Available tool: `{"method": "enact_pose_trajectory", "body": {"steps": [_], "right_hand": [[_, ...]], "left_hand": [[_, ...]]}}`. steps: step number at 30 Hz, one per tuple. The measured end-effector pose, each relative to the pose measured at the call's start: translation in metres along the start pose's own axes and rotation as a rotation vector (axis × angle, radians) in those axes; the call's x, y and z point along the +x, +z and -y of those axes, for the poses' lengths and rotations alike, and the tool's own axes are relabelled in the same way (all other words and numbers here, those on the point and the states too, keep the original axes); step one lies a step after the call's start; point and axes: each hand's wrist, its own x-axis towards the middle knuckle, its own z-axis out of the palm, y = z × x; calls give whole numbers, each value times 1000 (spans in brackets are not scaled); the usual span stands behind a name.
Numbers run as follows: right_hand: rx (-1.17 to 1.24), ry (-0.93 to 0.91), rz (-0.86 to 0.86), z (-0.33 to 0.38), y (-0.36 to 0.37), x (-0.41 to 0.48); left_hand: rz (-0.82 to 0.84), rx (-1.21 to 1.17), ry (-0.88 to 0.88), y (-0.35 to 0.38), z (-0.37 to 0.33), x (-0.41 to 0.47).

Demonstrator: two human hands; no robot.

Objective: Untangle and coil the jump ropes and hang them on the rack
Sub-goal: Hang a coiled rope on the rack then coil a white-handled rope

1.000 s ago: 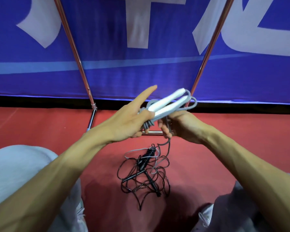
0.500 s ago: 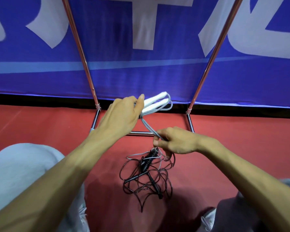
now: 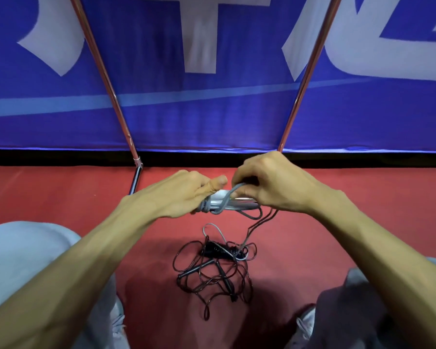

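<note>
Being gripped by the left hand and pinched by the right hand, the grey rope could be snagged by the tangle below.

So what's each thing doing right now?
Grey rope, wound around its white handles, held by both hands.
Left hand, grips the grey rope.
Right hand, pinches a grey loop.
Black rope, tangled on the floor.
Rack, standing, no rope visible on it.

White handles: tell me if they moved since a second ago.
Yes. The white handles dropped from in front of the blue banner to below it, over the red floor.
</note>
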Motion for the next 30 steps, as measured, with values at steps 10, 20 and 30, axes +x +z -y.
{"method": "enact_pose_trajectory", "body": {"steps": [10,20,30], "right_hand": [[354,210,105,-8,-2,6],[763,207,171,-23,13,-4],[969,447,145,2,45,6]], "left_hand": [[25,70,123,9,-28,-19],[-45,-470,134,-7,-26,-24],[-411,-351,96,-17,-17,-19]]}}
